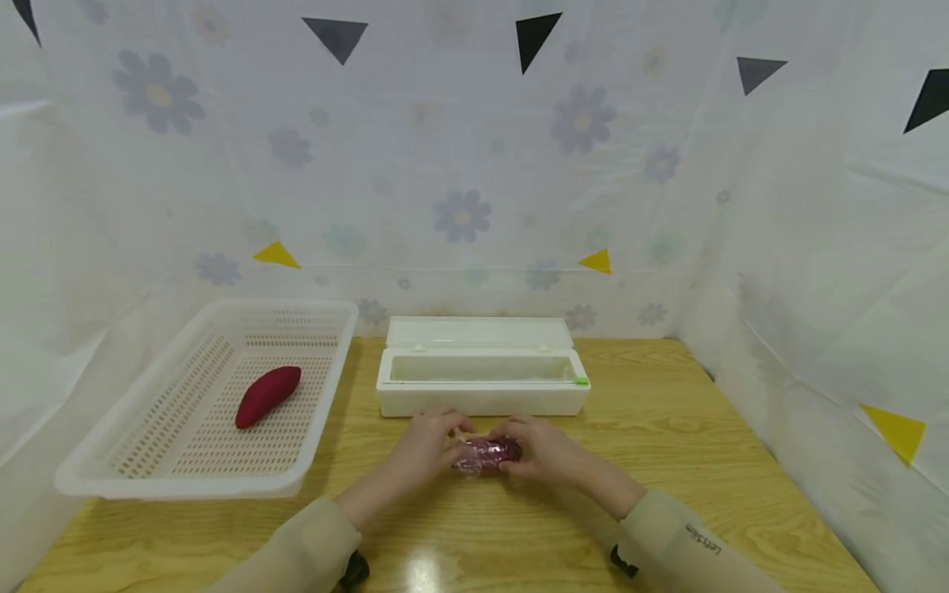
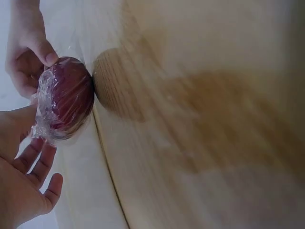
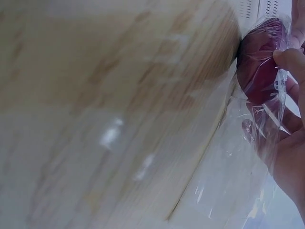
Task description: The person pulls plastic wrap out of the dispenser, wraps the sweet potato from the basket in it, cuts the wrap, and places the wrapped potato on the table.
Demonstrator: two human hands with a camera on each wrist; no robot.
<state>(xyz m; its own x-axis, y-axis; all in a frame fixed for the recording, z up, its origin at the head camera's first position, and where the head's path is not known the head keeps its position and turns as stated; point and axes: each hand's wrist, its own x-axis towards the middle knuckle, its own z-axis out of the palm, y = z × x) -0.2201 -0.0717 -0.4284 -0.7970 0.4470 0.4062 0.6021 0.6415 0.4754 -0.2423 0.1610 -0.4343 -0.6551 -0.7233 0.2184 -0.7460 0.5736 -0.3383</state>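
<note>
A dark red sweet potato (image 1: 485, 455) in clear plastic wrap is held between both hands, low over the table. My left hand (image 1: 426, 445) is at its left end, with thumb and fingers at the bunched wrap (image 2: 46, 107); its outer fingers are loosely bent in the left wrist view. My right hand (image 1: 549, 451) grips the other end, its thumb (image 3: 286, 57) pressing on the wrapped skin. Loose plastic film (image 3: 228, 167) hangs past the right fingers in the right wrist view. The fingertips behind the sweet potato are partly hidden.
Just behind the hands stands a white wrap dispenser box (image 1: 482, 402), lid raised, with a green slider (image 1: 582, 380) at its right end. To the left, a white plastic basket (image 1: 185, 486) holds a bare sweet potato (image 1: 268, 397). Patterned curtains (image 1: 460, 165) surround the wooden table (image 1: 667, 428).
</note>
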